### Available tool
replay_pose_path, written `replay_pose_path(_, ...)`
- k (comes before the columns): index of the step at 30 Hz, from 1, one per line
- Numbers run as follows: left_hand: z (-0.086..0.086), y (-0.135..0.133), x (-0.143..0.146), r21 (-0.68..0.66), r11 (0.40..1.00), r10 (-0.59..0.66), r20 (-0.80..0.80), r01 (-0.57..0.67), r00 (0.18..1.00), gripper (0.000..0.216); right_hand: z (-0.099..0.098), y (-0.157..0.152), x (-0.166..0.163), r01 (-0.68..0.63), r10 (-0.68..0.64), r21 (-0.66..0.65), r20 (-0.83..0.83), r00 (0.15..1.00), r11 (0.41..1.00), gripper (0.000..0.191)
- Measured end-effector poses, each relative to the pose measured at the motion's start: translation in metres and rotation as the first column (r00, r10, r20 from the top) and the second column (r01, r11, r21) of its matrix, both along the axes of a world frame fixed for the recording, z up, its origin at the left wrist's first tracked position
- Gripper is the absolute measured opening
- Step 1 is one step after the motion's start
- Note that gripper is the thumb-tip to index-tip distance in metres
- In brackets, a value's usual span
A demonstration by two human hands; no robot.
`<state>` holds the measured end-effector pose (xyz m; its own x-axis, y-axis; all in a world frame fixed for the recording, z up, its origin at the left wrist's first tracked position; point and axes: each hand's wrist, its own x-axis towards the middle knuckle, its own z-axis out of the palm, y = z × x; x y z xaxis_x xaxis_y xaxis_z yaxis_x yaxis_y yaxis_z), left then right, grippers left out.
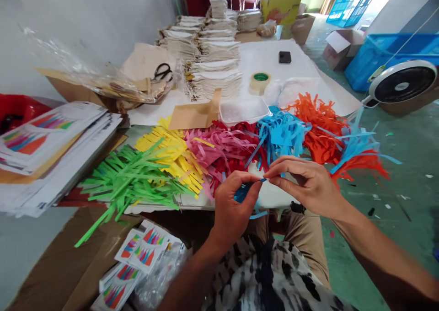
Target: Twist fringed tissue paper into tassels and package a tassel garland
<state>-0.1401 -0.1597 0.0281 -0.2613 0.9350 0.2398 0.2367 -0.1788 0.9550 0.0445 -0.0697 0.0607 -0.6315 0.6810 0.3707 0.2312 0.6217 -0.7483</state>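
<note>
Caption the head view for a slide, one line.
Left hand and right hand pinch a blue paper strip before piles of coloured paper strips on a table.

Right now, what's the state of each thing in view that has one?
left hand, pinched shut on blue strip
right hand, pinched on the same strip's end
plastic tub, open, no lid
tape roll, lying flat
phone, lying flat, dark
scissors, lying down, blades hidden
cardboard box, flaps open
fan, tilted up; spinning or not, cannot tell
</note>
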Motion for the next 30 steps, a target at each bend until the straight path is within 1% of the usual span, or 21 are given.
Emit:
replay_pose_path(6,0.006,-0.006,0.012,0.076,0.997,-0.028,-0.076,0.034,0.997,0.005,-0.002,-0.012,0.018,0.054,-0.056,-0.047,-0.044,0.997,0.997,0.006)
replay_pose_path(8,0.007,-0.007,0.014,0.099,0.994,-0.032,-0.105,0.043,0.994,0.005,-0.004,-0.015,0.023,0.048,-0.051,-0.054,-0.069,0.996,0.997,0.006)
replay_pose_path(11,0.009,-0.009,0.018,0.136,0.988,-0.047,-0.154,0.068,0.987,0.005,-0.005,-0.018,0.029,0.029,-0.030,-0.017,-0.080,0.996,0.999,0.001)
replay_pose_path(13,0.010,-0.009,0.020,0.154,0.984,-0.061,-0.177,0.089,0.982,0.005,-0.004,-0.021,0.031,0.039,-0.039,0.011,-0.058,0.998,0.999,0.003)
replay_pose_path(16,0.010,-0.010,0.023,0.154,0.982,-0.080,-0.189,0.110,0.979,0.005,-0.003,-0.024,0.034,0.060,-0.059,0.021,-0.028,0.998,0.998,0.005)
replay_pose_path(20,0.010,-0.011,0.023,0.145,0.980,-0.105,-0.224,0.139,0.969,0.005,-0.004,-0.026,0.037,0.034,-0.034,0.002,-0.037,0.999,0.999,0.001)
replay_pose_path(23,0.011,-0.011,0.023,0.123,0.978,-0.131,-0.269,0.169,0.954,0.005,-0.006,-0.029,0.040,0.031,-0.030,0.011,-0.036,0.999,0.999,0.004)
replay_pose_path(27,0.012,-0.011,0.026,0.140,0.974,-0.124,-0.335,0.180,0.934,0.006,-0.006,-0.033,0.042,0.048,-0.049,0.045,0.022,0.999,0.998,0.004)
replay_pose_path(30,0.013,-0.010,0.028,0.171,0.969,-0.105,-0.368,0.178,0.924,0.006,-0.008,-0.035,0.043,0.068,-0.068,0.038,0.014,0.998,0.997,0.004)
